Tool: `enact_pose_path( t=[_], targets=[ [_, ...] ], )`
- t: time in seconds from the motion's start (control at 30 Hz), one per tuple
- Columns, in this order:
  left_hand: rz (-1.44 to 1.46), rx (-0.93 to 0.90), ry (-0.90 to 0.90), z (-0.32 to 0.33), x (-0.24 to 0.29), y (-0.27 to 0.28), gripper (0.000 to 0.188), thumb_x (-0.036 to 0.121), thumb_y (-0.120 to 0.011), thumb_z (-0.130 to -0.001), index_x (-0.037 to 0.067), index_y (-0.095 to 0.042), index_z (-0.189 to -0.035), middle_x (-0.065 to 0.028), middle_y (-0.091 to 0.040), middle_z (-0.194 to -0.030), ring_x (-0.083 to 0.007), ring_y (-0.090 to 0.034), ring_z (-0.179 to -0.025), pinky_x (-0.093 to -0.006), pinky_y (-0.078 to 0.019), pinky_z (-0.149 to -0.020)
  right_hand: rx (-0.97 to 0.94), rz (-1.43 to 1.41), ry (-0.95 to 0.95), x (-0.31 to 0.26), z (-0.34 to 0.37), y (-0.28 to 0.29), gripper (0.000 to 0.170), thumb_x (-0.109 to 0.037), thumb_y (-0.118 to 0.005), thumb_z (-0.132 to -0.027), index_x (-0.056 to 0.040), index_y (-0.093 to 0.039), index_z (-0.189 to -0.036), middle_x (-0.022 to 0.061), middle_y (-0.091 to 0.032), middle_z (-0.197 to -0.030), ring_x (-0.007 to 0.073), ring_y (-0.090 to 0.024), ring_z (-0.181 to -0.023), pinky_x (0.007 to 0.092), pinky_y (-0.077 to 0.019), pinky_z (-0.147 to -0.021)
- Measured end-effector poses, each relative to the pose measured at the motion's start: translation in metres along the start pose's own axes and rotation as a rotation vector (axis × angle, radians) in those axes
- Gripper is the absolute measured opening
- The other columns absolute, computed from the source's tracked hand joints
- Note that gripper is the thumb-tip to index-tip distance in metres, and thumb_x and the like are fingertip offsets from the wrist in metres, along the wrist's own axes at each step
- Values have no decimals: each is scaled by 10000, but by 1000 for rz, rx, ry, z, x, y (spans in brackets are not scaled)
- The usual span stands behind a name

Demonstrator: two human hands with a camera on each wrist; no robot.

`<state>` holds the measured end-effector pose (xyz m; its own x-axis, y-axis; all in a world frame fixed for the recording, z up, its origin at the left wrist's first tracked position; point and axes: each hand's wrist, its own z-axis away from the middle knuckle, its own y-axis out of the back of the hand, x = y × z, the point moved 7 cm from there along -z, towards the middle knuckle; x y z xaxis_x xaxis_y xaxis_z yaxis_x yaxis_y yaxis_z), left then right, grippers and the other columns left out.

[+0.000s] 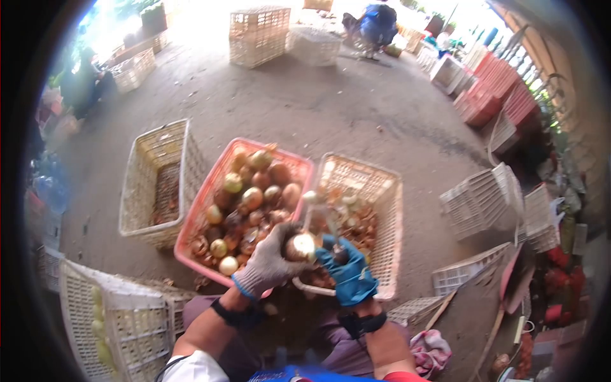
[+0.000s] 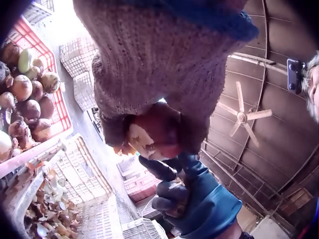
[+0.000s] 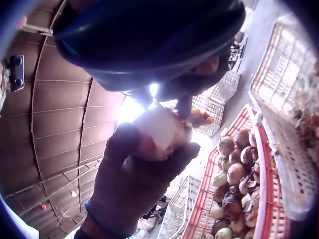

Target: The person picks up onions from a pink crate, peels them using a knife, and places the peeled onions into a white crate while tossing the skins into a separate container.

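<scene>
My left hand (image 1: 266,262), in a grey knit glove, grips an onion (image 1: 300,247) with a pale bared face turned up. Close on its right, my right hand (image 1: 354,277), in a blue glove, curls round the dark handle of what looks like a knife (image 1: 340,255). In the left wrist view the onion (image 2: 154,132) is held between the left fingers, above the blue glove (image 2: 204,201). The right wrist view has the onion's white patch (image 3: 158,127) near the blue glove (image 3: 149,42); the blade is hidden there.
A pink crate (image 1: 180,245) of onions stands front left, beside a pale crate (image 1: 388,254) holding skins and peelings. Another pale crate (image 1: 127,204) stands farther left. Stacked crates (image 1: 487,89) line the right side; a person in blue (image 1: 379,25) is at the back.
</scene>
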<state>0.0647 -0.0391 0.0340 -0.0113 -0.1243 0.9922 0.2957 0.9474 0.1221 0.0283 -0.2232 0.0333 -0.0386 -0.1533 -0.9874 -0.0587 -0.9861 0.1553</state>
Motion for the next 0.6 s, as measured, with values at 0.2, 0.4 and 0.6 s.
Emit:
enact_pose_path(
  t=[0.2,0.4,0.6],
  targets=[
    [80,-70,-4,3,-3,-13,909,157,-959,-704,3,-479,-1460,-109,-620,-1327,-173,-607,-1213,-332,-506,-1073,155,233,47,-7,4,5,170,-181,-725,-991,-12,-729,-1013,21,-698,-825,110,-617,-722,320,-512,-651],
    [7,29,27,3,-5,-16,859,242,-944,-755,6,-499,-1451,-132,-660,-1287,-187,-643,-1179,-336,-528,-1048,197,219,7,-16,4,2,166,-177,-713,-986,-10,-706,-980,53,-674,-721,122,-641,-647,325,-521,-617],
    [103,52,82,1,-2,-12,853,199,-985,-694,0,-538,-1393,-127,-661,-1300,-168,-639,-1172,-338,-533,-1046,244,456,188,-29,1,4,153,-159,-733,-948,-13,-696,-972,179,-697,-831,301,-693,-700,421,-544,-659]
  ],
)
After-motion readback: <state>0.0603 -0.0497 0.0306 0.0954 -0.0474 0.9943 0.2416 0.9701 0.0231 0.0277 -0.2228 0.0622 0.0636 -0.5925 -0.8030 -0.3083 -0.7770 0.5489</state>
